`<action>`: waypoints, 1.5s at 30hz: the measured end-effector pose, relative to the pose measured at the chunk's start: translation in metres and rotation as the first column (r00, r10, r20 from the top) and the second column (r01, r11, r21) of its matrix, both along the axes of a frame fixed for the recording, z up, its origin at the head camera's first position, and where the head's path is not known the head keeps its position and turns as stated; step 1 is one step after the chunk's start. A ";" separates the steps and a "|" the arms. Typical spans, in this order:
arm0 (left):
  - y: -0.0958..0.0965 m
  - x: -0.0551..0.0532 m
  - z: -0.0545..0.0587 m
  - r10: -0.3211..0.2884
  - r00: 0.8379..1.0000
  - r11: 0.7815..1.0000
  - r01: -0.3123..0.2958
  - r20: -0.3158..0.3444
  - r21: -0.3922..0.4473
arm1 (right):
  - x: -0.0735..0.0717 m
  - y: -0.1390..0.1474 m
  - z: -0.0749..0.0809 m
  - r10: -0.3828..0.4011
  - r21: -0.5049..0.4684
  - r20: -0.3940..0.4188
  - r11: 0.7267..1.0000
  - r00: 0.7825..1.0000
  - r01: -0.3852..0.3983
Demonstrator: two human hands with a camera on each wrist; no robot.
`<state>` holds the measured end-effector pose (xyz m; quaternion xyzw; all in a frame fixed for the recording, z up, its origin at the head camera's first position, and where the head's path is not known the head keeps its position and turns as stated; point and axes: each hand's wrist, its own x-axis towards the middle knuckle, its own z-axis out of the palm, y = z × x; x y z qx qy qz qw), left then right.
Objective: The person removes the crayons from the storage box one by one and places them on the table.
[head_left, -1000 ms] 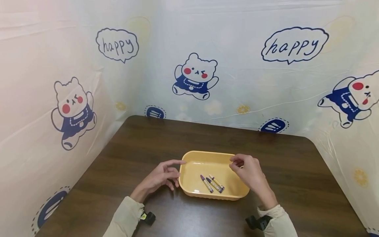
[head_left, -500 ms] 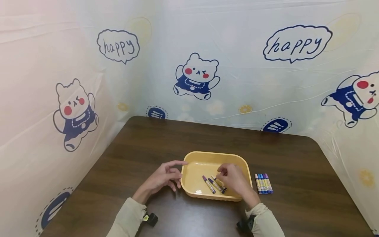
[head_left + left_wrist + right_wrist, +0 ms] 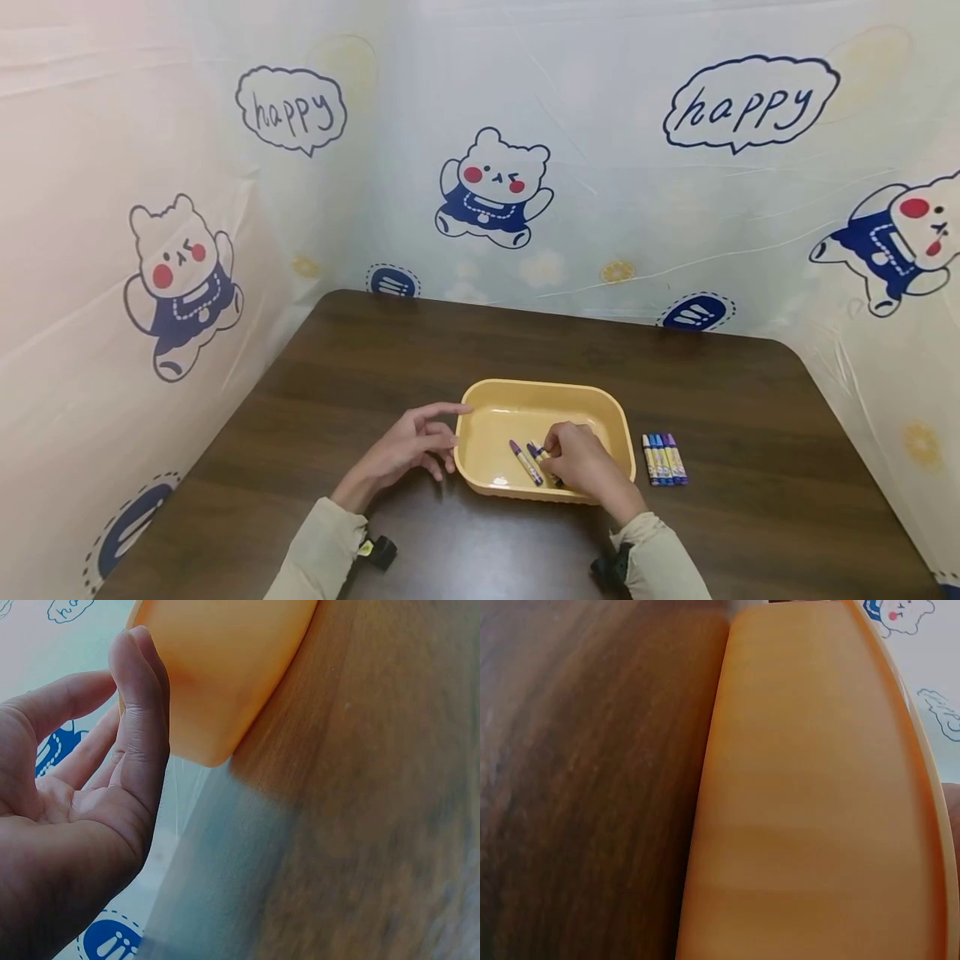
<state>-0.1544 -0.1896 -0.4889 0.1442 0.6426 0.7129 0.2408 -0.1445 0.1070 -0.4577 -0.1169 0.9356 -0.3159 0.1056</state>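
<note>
A yellow plastic tray (image 3: pixel 491 429) stands on the table, holding a few crayons. In it lies a purple-tipped crayon (image 3: pixel 527 465), and a dark-blue-tipped crayon (image 3: pixel 533 451) is beside it, partly covered by my right hand. My right hand (image 3: pixel 588 462) is down inside the tray with thumb and index finger pinching at a crayon (image 3: pixel 543 454), mostly hidden by the fingers. My left hand (image 3: pixel 408 446) touches the tray's left end, its fingers extended and the index finger reaching over the rim. The right wrist view mainly shows the tray's outer wall (image 3: pixel 817 787).
Several crayons (image 3: pixel 663 460) lie side by side in a neat row on the dark wooden table (image 3: pixel 420 350), right of the tray. A printed curtain (image 3: pixel 585 167) with bears surrounds the table's back and sides.
My right hand has moved from above the tray's right rim leftward and down to the crayons. The row of crayons it covered is now visible. My left hand stays at the tray's end.
</note>
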 end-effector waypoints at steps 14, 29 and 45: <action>0.002 0.001 0.004 -0.006 1.000 1.000 0.006 0.011 0.004 | -0.001 -0.003 -0.001 -0.117 0.034 -0.003 0.993 0.993 0.117; 0.002 0.001 0.003 -0.002 1.000 1.000 0.002 0.012 -0.005 | 0.002 -0.004 -0.003 -0.083 -0.006 0.023 0.997 0.996 0.083; 0.003 0.001 0.003 -0.005 1.000 1.000 0.005 0.010 -0.008 | -0.012 0.019 0.012 -0.103 -0.293 -0.015 0.951 0.995 0.094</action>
